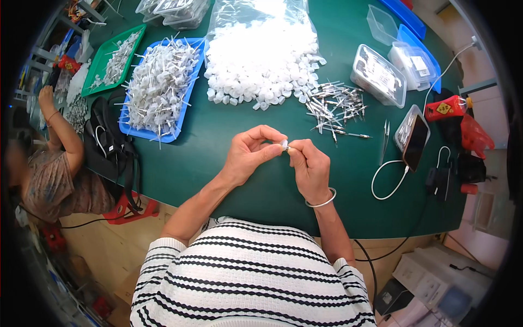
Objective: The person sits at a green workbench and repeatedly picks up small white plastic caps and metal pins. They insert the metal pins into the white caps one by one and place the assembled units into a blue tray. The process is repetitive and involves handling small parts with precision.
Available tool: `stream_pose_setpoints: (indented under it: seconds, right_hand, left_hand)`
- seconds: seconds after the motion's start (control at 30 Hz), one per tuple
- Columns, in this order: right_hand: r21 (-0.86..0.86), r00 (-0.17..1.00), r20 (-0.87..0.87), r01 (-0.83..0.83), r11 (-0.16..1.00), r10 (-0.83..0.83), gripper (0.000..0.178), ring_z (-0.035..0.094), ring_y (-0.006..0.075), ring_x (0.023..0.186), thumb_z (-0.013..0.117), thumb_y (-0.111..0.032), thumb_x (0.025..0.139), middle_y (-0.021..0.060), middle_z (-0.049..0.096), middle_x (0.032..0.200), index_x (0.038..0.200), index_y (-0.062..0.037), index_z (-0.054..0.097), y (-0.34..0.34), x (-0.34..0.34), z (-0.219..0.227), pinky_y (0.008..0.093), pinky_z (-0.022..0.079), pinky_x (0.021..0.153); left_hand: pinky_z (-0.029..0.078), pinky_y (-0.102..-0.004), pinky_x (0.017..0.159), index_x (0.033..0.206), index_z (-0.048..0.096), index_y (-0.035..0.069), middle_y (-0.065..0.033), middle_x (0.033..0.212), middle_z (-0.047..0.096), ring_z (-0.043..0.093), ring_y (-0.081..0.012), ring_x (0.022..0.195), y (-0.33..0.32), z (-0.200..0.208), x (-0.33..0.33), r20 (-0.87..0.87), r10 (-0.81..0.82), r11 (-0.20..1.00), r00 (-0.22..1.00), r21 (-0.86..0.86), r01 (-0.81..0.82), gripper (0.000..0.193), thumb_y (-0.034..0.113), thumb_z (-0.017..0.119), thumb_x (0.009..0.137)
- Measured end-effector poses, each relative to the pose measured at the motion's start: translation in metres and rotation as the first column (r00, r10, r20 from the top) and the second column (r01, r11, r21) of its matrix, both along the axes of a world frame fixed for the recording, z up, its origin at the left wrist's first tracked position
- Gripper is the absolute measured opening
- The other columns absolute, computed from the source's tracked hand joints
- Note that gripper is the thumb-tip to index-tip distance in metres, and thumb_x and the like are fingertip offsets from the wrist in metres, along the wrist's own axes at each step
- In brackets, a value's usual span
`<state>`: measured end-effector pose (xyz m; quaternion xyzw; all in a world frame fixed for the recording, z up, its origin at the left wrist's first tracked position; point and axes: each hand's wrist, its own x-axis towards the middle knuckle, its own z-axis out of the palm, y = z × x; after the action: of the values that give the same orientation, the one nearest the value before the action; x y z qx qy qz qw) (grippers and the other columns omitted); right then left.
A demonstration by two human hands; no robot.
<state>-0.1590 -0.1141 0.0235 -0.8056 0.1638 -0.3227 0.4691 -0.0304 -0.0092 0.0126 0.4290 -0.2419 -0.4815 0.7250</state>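
Note:
Over the near middle of the green table (pixel 218 191), my two hands meet fingertip to fingertip. My left hand (pixel 245 155) pinches a small white plastic cap (pixel 284 144) between thumb and forefinger. Against it, my right hand (pixel 311 169) pinches a thin metal pin (pixel 289 147), mostly hidden by the fingers; whether it sits inside the cap I cannot tell. Just beyond lies a heap of loose white caps (pixel 256 65), spilling from a clear plastic bag (pixel 229 10). To its right is a loose pile of slim metal pins (pixel 338 103).
Left of the caps, a blue tray (pixel 124 121) holds many capped pins, and a green tray (pixel 131 46) holds more. Tweezers (pixel 385 143), a phone (pixel 415 143) with a white cable and clear boxes (pixel 378 76) are at right. Another person (pixel 60 163) sits at left.

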Motion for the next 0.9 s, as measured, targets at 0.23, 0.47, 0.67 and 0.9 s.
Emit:
stream_pose_setpoints:
  seconds: [0.23,0.47,0.67,0.9]
  right_hand:
    - [0.213,0.998,-0.047,-0.029,0.977,0.039,0.016,0.05,0.012,0.054,0.055,-0.017,0.093,0.0034,0.055,0.069,0.087,-0.0023,0.058,-0.001,-0.002,-0.003,0.0263,0.04,0.049]
    - [0.69,0.921,0.201,-0.375,0.62,0.333,0.021,0.049,0.0066,0.068,0.054,-0.021,0.095,0.0008,0.056,0.077,0.092,-0.0017,0.06,-0.019,-0.002,-0.017,0.0199,0.04,0.06]
    - [0.692,0.9,0.172,-0.399,0.601,0.4,0.022,0.049,0.0071,0.069,0.055,-0.022,0.094,0.0008,0.056,0.078,0.092,-0.0013,0.062,-0.02,-0.001,-0.018,0.0203,0.04,0.062]
    - [0.68,0.893,0.137,-0.399,0.615,0.428,0.022,0.049,0.0066,0.068,0.055,-0.022,0.094,0.0009,0.057,0.078,0.092,-0.0016,0.062,-0.02,-0.003,-0.015,0.0205,0.04,0.062]
  left_hand:
    - [0.05,-0.0247,0.078,0.1,0.061,-0.004,-0.0084,0.098,0.058,0.057,-0.0125,0.089,-0.002,0.006,-0.004,0.134,0.037,0.998,0.99,-0.051,-0.03,0.017,-0.003,0.063,0.083]
    - [0.051,-0.0248,0.08,0.101,0.062,-0.004,-0.008,0.096,0.06,0.061,-0.014,0.088,0.007,0.032,0.001,0.386,0.022,0.999,0.922,0.034,-0.038,0.02,-0.004,0.064,0.081]
    - [0.051,-0.0244,0.075,0.095,0.066,0.0,-0.0071,0.092,0.062,0.061,-0.013,0.082,0.01,0.03,0.005,0.624,0.098,0.994,0.776,-0.018,-0.11,0.017,-0.003,0.068,0.078]
    - [0.047,-0.026,0.066,0.087,0.067,0.006,-0.0053,0.083,0.062,0.06,-0.0173,0.076,0.011,0.047,0.012,0.928,0.1,0.989,0.358,-0.055,-0.134,0.016,0.0,0.07,0.073]
